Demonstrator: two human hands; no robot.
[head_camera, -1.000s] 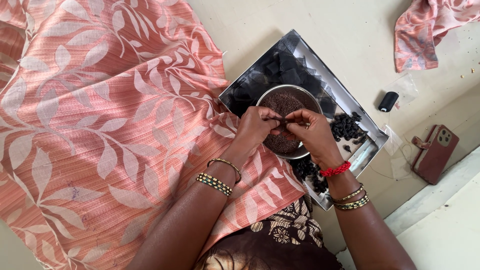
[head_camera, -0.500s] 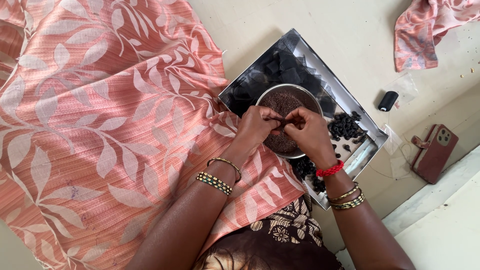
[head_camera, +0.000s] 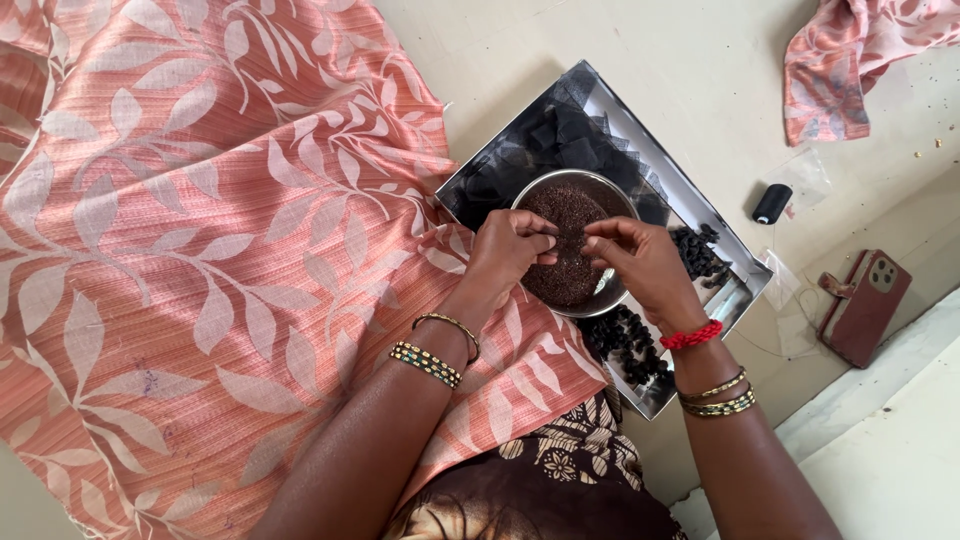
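Pale cream flooring (head_camera: 700, 70) is lying under everything, with a raised step running along the lower right. Spreading over most of the left side is a large salmon-pink ribbed cloth with a pale leaf print (head_camera: 200, 250), its edge reaching under the person's forearms. Beside it, a shallow rectangular silver tray (head_camera: 745, 290) is sitting at an angle, carrying squares of black net fabric (head_camera: 560, 140) at its far end and small black bead clusters (head_camera: 630, 340) at its near end. A round steel bowl of tiny dark brown beads (head_camera: 570, 215) is resting in the middle of the tray.

Both hands are meeting directly over that bowl. The left hand (head_camera: 505, 255) is coming in from the cloth side, its fingertips pinched together; the right hand (head_camera: 640, 260) is facing it from the tray's open side, fingertips likewise pinched. Whatever they are pinching is too small to make out. The two grips are almost touching, with the beads lying straight below them and neither hand clearly nearer.

Farther right, a second piece of pink printed cloth (head_camera: 850, 60) is bunching in the corner, a maroon phone case (head_camera: 865, 305) is lying on the floor, and a small black thread spool (head_camera: 771, 203) is lying near a clear plastic bag (head_camera: 805, 175).
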